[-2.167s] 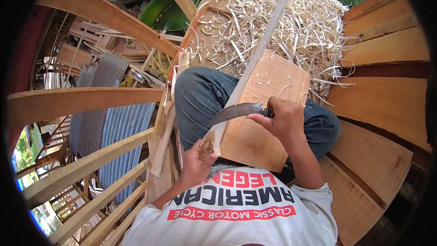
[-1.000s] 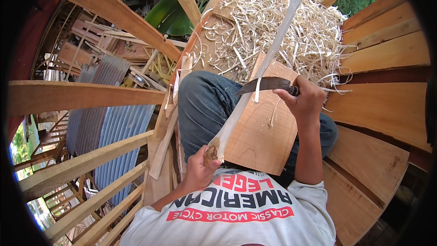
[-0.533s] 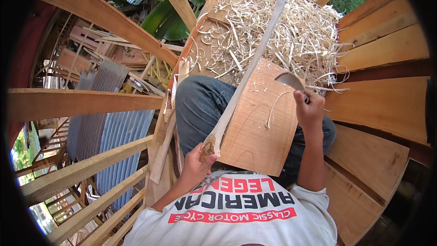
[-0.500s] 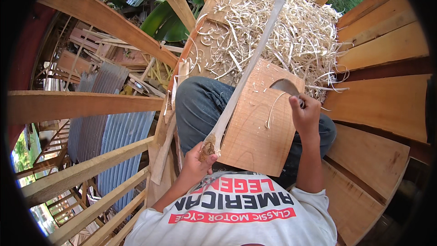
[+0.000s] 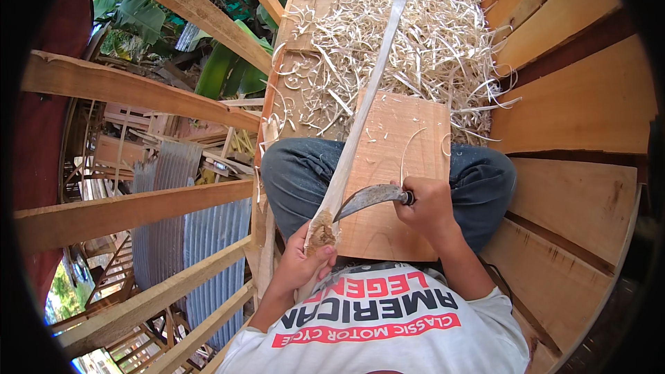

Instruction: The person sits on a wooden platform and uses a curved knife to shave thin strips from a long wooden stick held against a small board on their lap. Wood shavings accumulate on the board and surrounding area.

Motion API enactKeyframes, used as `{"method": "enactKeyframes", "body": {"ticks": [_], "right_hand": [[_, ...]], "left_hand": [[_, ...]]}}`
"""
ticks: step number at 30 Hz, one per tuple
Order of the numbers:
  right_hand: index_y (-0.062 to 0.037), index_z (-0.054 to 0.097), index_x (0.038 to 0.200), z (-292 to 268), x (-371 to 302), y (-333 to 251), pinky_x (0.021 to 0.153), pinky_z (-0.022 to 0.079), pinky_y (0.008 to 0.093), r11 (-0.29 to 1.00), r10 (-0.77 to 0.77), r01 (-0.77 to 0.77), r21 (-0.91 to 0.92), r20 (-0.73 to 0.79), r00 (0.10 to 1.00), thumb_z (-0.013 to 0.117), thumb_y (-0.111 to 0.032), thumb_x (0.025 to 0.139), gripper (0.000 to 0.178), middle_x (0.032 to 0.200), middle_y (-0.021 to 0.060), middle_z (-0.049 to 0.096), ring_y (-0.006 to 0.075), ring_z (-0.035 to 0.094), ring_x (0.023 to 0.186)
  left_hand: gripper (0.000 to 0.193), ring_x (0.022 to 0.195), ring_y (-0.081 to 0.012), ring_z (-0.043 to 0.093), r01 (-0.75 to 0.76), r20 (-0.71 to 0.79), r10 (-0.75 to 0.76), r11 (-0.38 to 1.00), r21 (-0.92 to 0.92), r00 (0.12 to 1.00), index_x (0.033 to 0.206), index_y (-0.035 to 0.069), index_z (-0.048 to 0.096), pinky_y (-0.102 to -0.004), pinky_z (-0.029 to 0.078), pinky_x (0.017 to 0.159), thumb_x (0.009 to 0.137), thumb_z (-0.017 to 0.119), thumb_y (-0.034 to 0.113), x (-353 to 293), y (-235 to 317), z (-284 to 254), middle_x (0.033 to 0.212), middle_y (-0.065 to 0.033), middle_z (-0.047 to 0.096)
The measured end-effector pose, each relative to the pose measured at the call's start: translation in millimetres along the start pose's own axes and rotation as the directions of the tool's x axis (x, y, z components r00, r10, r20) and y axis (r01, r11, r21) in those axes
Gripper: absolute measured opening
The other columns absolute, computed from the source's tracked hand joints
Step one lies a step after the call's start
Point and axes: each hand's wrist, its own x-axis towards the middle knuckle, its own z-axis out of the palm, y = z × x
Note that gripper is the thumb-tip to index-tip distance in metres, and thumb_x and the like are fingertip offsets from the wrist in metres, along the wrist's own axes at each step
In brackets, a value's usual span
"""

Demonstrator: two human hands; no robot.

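A long pale wooden pole (image 5: 357,125) slants from my lap up past the far edge, its thick rough brown end nearest me. My left hand (image 5: 305,257) is closed around that thick end. In my right hand (image 5: 424,213) is the handle of a curved sickle (image 5: 370,198). The sickle's blade points left, and its tip meets the pole just above my left hand. A flat wooden board (image 5: 405,138) lies across my lap under the sickle, with a few thin curls on it.
A big heap of wood shavings (image 5: 409,48) covers the plank floor ahead. Wooden slats (image 5: 138,218) form an open railing on my left; wide planks (image 5: 582,104) line the right. Beyond the railing are corrugated metal sheets (image 5: 215,263), scrap wood and banana leaves (image 5: 235,69).
My right hand has drawn the sickle toward me and left, from the board's far right to the pole's thick end. My left hand keeps its hold. The whole view has shifted slightly.
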Motion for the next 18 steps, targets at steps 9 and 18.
{"method": "enactKeyframes", "body": {"ticks": [9,18], "right_hand": [[-0.0067,0.058,0.057,3,8,0,0.045,0.043,0.0392,0.994,0.006,-0.01,-0.108,-0.042,0.999,0.064,-0.016,0.074,0.02,0.049,0.0119,0.053,0.0293,0.055,0.045],[-0.0048,0.056,0.056,-3,23,20,0.045,0.042,0.0376,0.989,0.088,-0.113,-0.096,-0.234,0.968,0.064,-0.013,0.065,0.014,0.049,0.0134,0.051,0.0309,0.056,0.047]], "left_hand": [[0.045,0.045,-0.0057,0.042,-0.011,0.011,0.011,0.999,-0.03,1.0,0.13,0.006,0.033,-0.0189,0.035,0.04,0.091,0.053,0.006,2,1,18,0.065,-0.0059,0.051],[0.036,0.045,-0.0048,0.042,0.073,0.061,-0.071,0.997,-0.032,0.996,0.122,0.004,0.036,-0.0192,0.034,0.039,0.091,0.054,0.007,2,-3,30,0.066,-0.0045,0.05]]}}
